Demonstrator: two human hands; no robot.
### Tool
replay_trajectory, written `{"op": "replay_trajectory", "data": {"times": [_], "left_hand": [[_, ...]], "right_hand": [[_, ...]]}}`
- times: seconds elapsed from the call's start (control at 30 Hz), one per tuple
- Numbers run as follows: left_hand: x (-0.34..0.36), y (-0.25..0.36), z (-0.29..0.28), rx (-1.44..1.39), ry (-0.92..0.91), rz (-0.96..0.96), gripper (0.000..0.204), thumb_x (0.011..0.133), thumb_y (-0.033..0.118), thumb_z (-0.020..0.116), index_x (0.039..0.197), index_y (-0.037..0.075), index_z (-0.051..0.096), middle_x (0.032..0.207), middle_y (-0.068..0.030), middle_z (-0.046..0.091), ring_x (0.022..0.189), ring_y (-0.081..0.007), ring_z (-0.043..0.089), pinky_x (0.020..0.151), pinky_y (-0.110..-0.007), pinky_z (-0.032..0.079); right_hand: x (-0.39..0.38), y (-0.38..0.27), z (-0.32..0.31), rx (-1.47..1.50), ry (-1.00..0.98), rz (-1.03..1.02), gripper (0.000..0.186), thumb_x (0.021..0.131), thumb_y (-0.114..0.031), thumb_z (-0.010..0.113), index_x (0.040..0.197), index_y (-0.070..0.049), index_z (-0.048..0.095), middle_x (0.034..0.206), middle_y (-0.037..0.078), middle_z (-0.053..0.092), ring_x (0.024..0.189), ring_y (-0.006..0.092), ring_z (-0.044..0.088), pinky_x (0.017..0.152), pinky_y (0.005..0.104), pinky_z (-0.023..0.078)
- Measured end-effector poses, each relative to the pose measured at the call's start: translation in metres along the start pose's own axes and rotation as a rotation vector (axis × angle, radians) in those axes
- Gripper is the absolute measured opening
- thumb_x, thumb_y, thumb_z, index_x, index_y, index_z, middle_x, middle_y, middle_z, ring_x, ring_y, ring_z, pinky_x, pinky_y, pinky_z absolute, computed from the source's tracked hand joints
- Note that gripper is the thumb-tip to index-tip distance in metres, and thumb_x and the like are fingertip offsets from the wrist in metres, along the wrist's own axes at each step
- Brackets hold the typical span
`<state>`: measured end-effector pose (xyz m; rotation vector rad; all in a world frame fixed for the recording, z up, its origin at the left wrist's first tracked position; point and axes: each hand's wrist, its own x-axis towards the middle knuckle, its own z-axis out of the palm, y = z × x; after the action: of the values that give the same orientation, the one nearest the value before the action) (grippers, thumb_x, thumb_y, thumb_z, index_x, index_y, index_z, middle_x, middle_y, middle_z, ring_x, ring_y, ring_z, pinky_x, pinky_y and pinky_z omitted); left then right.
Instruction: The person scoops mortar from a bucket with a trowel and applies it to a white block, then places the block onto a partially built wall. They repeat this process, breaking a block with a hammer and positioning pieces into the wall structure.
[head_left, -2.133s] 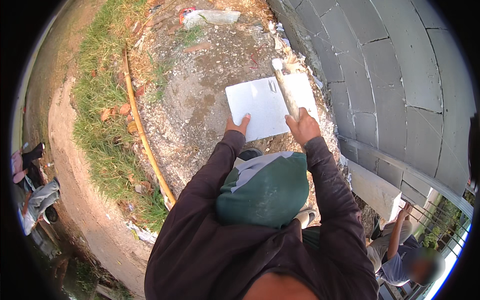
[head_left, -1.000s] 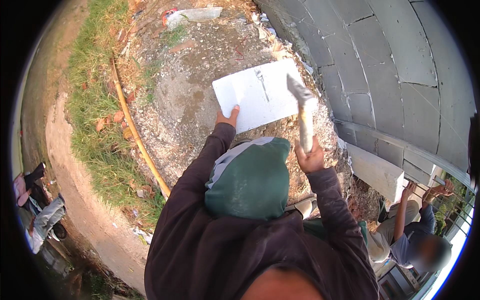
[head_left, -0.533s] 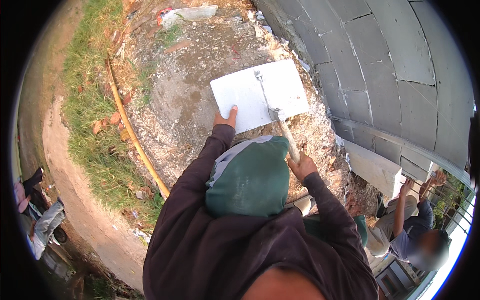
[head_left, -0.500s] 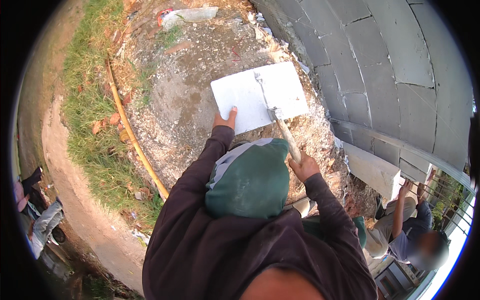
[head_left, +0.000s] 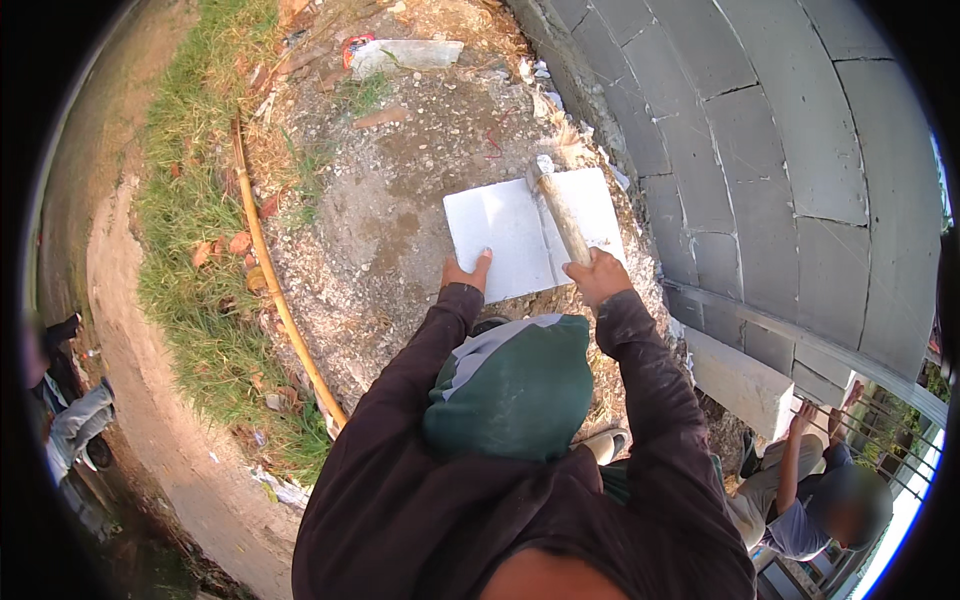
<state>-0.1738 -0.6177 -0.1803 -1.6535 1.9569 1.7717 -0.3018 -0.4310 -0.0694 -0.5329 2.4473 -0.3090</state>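
Note:
A white rectangular block (head_left: 502,240), like lightweight concrete, lies flat on the rubble in front of me. A dark line crosses its top face from far to near edge. My left hand (head_left: 467,272) is closed on the block's near-left edge, thumb on top; its other fingers are partly hidden. My right hand (head_left: 597,278) is wrapped round the wooden handle of a hammer-like tool (head_left: 562,215). The tool's metal head sits over the far end of the line; whether it touches the block I cannot tell.
A grey block wall (head_left: 740,150) rises on the right, with a pale beam (head_left: 740,380) at its foot. A bamboo pole (head_left: 265,260) lies along the grass at left. Another person (head_left: 800,490) is at lower right by metal bars; someone else (head_left: 75,420) is at far left.
My right hand and the tool have moved away from me, carrying the tool's head from the block's near edge to its far edge. My left hand stays at the block's edge.

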Motion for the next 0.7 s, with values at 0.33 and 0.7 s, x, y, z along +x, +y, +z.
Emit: {"op": "replay_trajectory", "data": {"times": [0.33, 0.7], "left_hand": [[-0.006, -0.021, 0.011, -0.045, -0.040, 0.038, 0.064, 0.076, 0.043, 0.070, 0.106, -0.011, 0.054, 0.100, -0.0255, 0.063, 0.091, -0.0345, 0.063, 0.080, -0.040, 0.049], [-0.010, -0.015, 0.004, 0.020, 0.016, 0.043, 0.066, 0.074, 0.046, 0.071, 0.105, -0.010, 0.055, 0.099, -0.0237, 0.064, 0.090, -0.0334, 0.064, 0.079, -0.039, 0.049]], "right_hand": [[-0.050, -0.007, -0.001, 0.159, 0.356, 0.001, 0.032, 0.080, -0.026, 0.065, 0.096, 0.001, 0.056, 0.077, 0.022, 0.065, 0.068, 0.0320, 0.066, 0.063, 0.0407, 0.052], [-0.095, -0.030, -0.055, 0.649, 0.611, -0.256, 0.024, 0.080, -0.016, 0.066, 0.092, 0.002, 0.057, 0.069, 0.014, 0.062, 0.059, 0.0214, 0.062, 0.056, 0.0317, 0.049]]}}
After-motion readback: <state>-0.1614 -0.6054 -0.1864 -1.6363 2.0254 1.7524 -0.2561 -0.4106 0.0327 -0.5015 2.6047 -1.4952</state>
